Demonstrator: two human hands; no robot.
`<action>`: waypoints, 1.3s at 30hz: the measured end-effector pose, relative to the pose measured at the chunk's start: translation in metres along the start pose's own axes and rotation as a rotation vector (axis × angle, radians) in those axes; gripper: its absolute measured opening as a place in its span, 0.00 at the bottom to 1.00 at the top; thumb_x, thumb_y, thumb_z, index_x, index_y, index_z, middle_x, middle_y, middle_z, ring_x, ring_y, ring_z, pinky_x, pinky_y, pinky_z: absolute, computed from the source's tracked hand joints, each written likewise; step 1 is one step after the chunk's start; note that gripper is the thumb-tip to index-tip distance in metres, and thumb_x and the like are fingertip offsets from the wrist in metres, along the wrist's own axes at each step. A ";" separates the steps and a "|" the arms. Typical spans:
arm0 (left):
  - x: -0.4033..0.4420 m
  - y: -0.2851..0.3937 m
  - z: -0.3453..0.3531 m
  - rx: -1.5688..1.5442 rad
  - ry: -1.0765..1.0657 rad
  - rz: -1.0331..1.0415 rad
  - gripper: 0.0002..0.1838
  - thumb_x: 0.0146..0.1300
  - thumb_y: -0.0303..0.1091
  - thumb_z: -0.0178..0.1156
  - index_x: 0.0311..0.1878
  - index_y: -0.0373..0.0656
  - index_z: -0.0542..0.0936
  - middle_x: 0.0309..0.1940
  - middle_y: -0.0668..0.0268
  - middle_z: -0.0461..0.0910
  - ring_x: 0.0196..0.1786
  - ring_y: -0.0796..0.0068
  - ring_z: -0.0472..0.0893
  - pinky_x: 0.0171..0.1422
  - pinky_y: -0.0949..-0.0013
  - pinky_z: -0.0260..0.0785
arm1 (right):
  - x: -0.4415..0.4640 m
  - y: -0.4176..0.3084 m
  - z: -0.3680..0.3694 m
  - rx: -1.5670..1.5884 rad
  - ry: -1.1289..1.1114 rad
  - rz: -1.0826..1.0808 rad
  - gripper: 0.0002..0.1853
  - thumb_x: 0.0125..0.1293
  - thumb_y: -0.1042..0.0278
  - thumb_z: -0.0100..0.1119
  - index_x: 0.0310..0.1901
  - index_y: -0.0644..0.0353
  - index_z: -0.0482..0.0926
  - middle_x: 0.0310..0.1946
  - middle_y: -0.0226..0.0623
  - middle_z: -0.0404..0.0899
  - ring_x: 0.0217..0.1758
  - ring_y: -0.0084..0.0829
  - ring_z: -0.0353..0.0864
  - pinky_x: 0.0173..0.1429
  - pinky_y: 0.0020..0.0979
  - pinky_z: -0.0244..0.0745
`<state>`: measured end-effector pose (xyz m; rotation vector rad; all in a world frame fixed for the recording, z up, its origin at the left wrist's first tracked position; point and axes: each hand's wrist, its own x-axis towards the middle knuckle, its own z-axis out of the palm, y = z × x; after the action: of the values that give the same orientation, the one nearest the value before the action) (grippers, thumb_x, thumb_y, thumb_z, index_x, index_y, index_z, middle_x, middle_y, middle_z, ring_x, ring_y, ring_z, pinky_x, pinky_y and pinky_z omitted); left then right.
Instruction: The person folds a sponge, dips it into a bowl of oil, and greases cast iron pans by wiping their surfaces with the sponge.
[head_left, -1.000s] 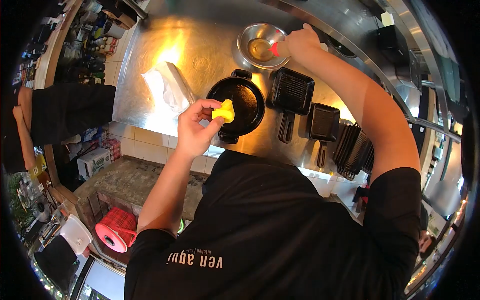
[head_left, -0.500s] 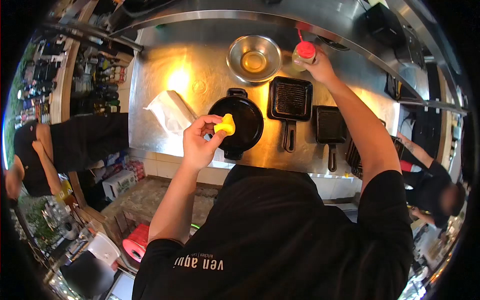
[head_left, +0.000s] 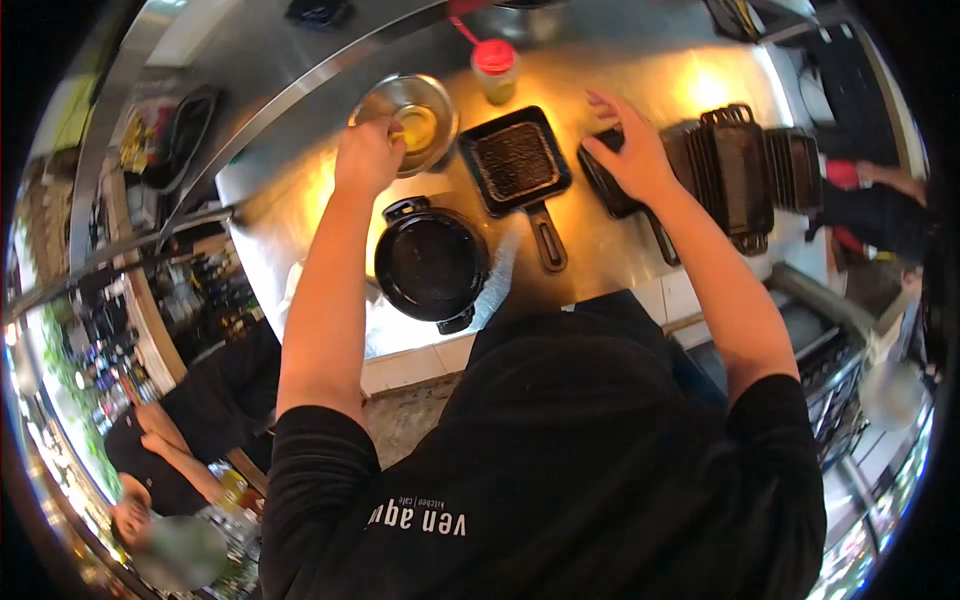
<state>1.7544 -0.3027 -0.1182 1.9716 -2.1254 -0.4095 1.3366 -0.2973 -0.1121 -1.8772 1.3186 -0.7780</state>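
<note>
My left hand (head_left: 370, 157) is at the left rim of a steel bowl (head_left: 443, 100), fingers closed and pointing inside. Yellow shows in the bowl beside my fingertips; whether they still grip the yellow piece is hidden. Fingers apart and holding nothing, my right hand (head_left: 635, 155) is over a small black skillet (head_left: 602, 178), partly covering it. A squeeze bottle with a red cap (head_left: 495, 62) stands upright between the bowl and a square ridged pan (head_left: 515, 160). The round black pan (head_left: 432, 264) is below the bowl.
Several black cast-iron plates (head_left: 735, 180) are lined up right of my right hand on the steel table (head_left: 600, 255). A steel shelf edge (head_left: 300, 85) runs above the table's left part. A person in black (head_left: 200, 430) is at left; another person's arm shows at far right.
The view has turned. My left hand has moved from beside the round pan to the bowl. My right hand has let go of the bottle, now standing on the table, and moved over the small skillet.
</note>
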 end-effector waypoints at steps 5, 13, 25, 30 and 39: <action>0.035 -0.017 0.041 0.264 -0.246 -0.072 0.15 0.67 0.39 0.70 0.54 0.48 0.92 0.50 0.47 0.91 0.55 0.44 0.90 0.67 0.50 0.82 | -0.149 0.010 -0.057 -0.271 0.145 0.207 0.25 0.68 0.70 0.71 0.65 0.61 0.80 0.58 0.49 0.83 0.66 0.53 0.82 0.70 0.45 0.77; 0.021 0.000 -0.029 -0.070 0.187 -0.163 0.14 0.64 0.38 0.72 0.49 0.42 0.92 0.40 0.53 0.93 0.44 0.52 0.93 0.56 0.55 0.84 | -0.196 0.027 -0.052 -0.402 -0.021 0.554 0.27 0.67 0.60 0.75 0.62 0.66 0.80 0.55 0.52 0.86 0.57 0.58 0.86 0.62 0.51 0.82; -0.018 0.025 0.006 0.041 0.236 -0.196 0.14 0.63 0.39 0.73 0.47 0.41 0.92 0.40 0.52 0.92 0.44 0.51 0.92 0.55 0.52 0.84 | -0.134 0.059 -0.091 1.175 -0.246 1.167 0.09 0.75 0.62 0.61 0.39 0.57 0.78 0.29 0.38 0.84 0.21 0.26 0.76 0.27 0.26 0.73; -0.037 0.057 0.014 -0.173 0.328 -0.387 0.14 0.64 0.37 0.74 0.49 0.40 0.92 0.38 0.57 0.93 0.41 0.62 0.92 0.50 0.60 0.84 | -0.140 0.086 -0.081 1.318 -0.517 1.152 0.09 0.86 0.59 0.55 0.45 0.51 0.72 0.21 0.20 0.62 0.15 0.16 0.56 0.18 0.24 0.50; -0.061 0.363 0.036 -0.463 0.240 0.259 0.09 0.62 0.29 0.73 0.46 0.41 0.90 0.40 0.56 0.91 0.42 0.57 0.90 0.49 0.60 0.83 | -0.169 -0.004 -0.135 0.612 -0.556 0.703 0.12 0.85 0.57 0.56 0.44 0.55 0.72 0.24 0.23 0.68 0.18 0.19 0.66 0.22 0.28 0.62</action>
<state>1.4069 -0.2166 -0.0253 1.3963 -1.8902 -0.5294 1.1805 -0.1633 -0.0448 -0.9358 1.0900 -0.2107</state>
